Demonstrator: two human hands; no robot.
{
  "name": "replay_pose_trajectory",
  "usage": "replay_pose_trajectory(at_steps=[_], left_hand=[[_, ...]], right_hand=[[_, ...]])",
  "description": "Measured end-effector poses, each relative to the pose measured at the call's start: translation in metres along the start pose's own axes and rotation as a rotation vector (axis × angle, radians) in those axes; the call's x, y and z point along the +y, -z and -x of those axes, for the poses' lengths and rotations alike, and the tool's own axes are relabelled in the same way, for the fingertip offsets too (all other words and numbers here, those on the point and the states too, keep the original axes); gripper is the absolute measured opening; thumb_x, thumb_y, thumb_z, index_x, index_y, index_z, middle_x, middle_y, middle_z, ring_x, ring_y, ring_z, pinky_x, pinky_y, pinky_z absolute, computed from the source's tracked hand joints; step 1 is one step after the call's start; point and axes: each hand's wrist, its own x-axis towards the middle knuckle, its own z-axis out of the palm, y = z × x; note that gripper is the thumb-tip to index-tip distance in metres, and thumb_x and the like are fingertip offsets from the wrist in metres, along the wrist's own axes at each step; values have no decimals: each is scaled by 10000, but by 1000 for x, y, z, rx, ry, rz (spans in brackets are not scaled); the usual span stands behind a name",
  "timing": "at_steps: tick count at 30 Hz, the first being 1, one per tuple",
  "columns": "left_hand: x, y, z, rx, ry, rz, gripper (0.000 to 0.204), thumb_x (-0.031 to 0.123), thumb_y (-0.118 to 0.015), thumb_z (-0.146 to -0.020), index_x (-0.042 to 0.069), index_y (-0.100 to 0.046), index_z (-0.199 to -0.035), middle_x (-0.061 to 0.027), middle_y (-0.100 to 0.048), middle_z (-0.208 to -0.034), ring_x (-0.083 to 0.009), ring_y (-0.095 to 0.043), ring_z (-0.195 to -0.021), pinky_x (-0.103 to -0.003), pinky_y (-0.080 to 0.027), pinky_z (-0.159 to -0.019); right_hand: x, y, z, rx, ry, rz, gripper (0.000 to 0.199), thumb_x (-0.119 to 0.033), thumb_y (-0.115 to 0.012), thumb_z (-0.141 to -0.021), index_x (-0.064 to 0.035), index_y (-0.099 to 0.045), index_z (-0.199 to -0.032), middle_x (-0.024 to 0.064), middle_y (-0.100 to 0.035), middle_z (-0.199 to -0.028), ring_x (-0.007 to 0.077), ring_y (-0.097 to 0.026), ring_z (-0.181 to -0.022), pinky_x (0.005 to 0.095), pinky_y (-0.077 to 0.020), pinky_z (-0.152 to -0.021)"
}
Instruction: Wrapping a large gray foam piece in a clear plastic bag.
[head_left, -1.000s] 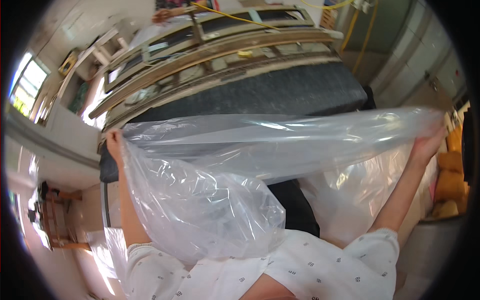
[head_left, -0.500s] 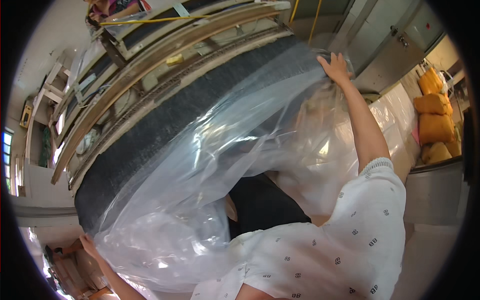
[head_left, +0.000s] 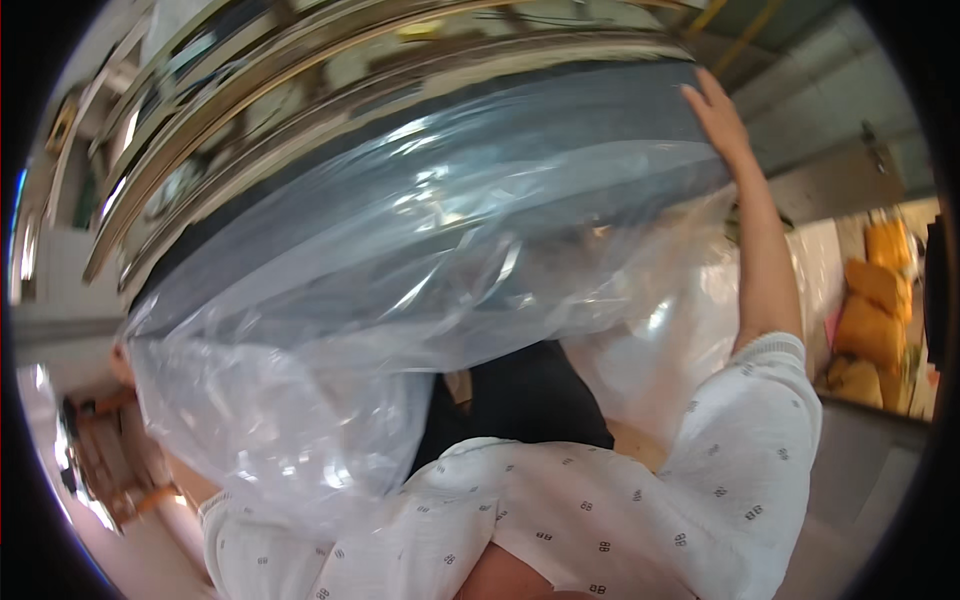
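A large clear plastic bag (head_left: 400, 290) is spread over the end of a dark grey mattress (head_left: 560, 110) that lies flat in front of me. My right hand (head_left: 718, 118) is raised at the bag's upper right edge, pressing the plastic against the mattress corner. My left hand (head_left: 124, 365) is low at the left, mostly hidden behind the bunched plastic, gripping the bag's left edge. Both arms wear white patterned sleeves (head_left: 600, 500).
Wooden slatted frames (head_left: 330, 70) lie beyond the mattress. Yellow-orange cushions (head_left: 880, 300) are piled at the right by a grey wall. A dark object (head_left: 530, 400) shows under the bag. Orange-brown items (head_left: 110, 460) sit at the lower left.
The bag was stretched wide between both raised hands; now it is pulled over the mattress end. My left hand dropped low left, my right hand moved up onto the mattress corner.
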Motion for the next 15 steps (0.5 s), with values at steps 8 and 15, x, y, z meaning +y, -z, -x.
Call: replay_pose_trajectory(at_steps=[8, 15], left_hand=[[-94, 82, -21, 215, 125, -28, 305, 267, -532, -861, 4, -588, -1007, -165, -587, -974, -281, -537, -932, -369, -410, -835], [82, 47, 3, 504, 282, 94, 194, 283, -564, -795, 106, -593, -867, -104, -608, -815, -308, -584, -753, -391, -453, -674]], right_hand=[[-106, 17, -25, 182, 365, 400, 291, -269, -526, -848, -74, -568, -1060, 126, -585, -1032, 293, -540, -994, 381, -418, -862], [-280, 77, 203, -1558, 188, -1039, 224, -164, -581, -842, 26, -585, -960, 118, -624, -854, 165, -614, -834, 267, -493, -757]])
